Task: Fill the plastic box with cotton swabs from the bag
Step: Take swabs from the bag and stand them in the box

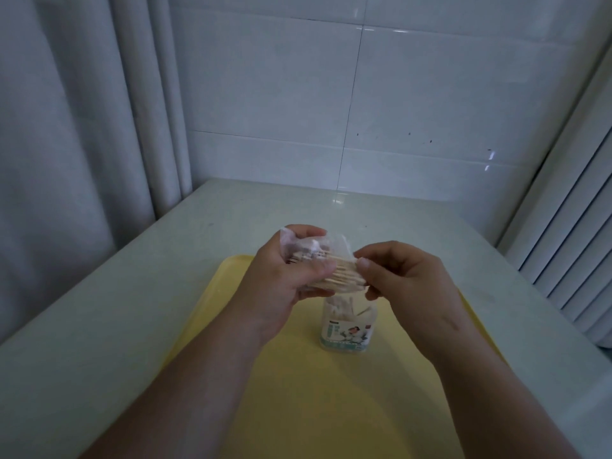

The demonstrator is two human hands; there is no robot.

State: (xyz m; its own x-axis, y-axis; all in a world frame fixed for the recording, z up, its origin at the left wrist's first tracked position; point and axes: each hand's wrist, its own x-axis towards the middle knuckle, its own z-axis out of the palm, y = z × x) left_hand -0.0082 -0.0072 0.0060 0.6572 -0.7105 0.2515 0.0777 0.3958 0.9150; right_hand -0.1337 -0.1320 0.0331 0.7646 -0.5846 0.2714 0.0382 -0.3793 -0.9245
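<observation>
The white tiled wall (397, 94) fills the back of the room. A pale curtain (66, 127) hangs on the left side and a white slatted panel (569, 243) stands on the right. Below them I see a pale greenish tabletop (132, 309) which reaches into the corner. On it lies one yellow tray (331, 409), near to me.

One clear plastic box (347, 329) stands upright on the tray, about in its middle and just under the two hands. It has a printed label on the front, and its top looks open. Some white swab tips show inside.

Above the box, the left hand (284, 279) grips one thin transparent bag (308, 243), with the fingers curled around it. The bag is crumpled and lies on its side, with its mouth toward the right. A bundle of cotton swabs (341, 276) with light wooden sticks comes half out of it. The right hand (407, 276) pinches the free end of this bundle between thumb and fingers. The swabs are too many and too close together for me to count.
</observation>
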